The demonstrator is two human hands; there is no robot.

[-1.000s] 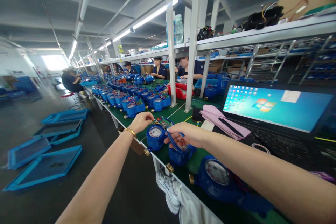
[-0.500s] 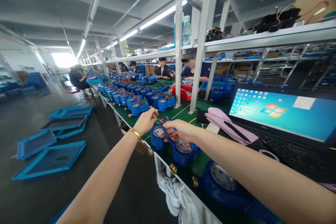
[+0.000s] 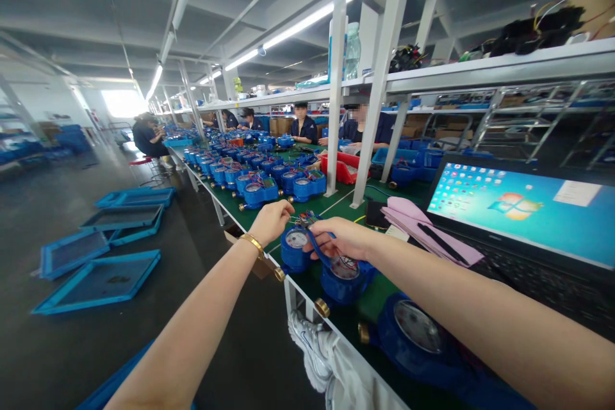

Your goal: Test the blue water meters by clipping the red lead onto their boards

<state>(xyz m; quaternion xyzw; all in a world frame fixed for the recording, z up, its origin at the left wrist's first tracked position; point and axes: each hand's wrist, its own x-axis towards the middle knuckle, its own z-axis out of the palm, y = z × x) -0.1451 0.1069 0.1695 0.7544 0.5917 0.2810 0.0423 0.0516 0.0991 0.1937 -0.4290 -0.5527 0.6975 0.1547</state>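
My right hand [image 3: 339,238] is closed around blue-handled pliers [image 3: 316,245], whose jaws point toward my left fingers. With fingertips pinched together, my left hand [image 3: 271,223] holds a thin wire just left of the jaws. Below both hands stands a blue water meter [image 3: 294,256] with a round dial and a brass end. A second water meter [image 3: 341,285] sits under my right hand, red wires across its dial. Nearer to me is a third water meter [image 3: 408,339], partly covered by my right forearm.
Rows of blue meters [image 3: 254,192] fill the green bench beyond. A laptop [image 3: 519,211] and pink cloth [image 3: 423,230] lie right. White posts [image 3: 384,77] carry a shelf. A red bin [image 3: 343,168] stands near co-workers opposite. Blue trays [image 3: 100,282] lie on the floor.
The whole view has shifted slightly, so the scene sits a little farther right. Both hands keep nearly the same pose over the meter, pliers still in my right hand.
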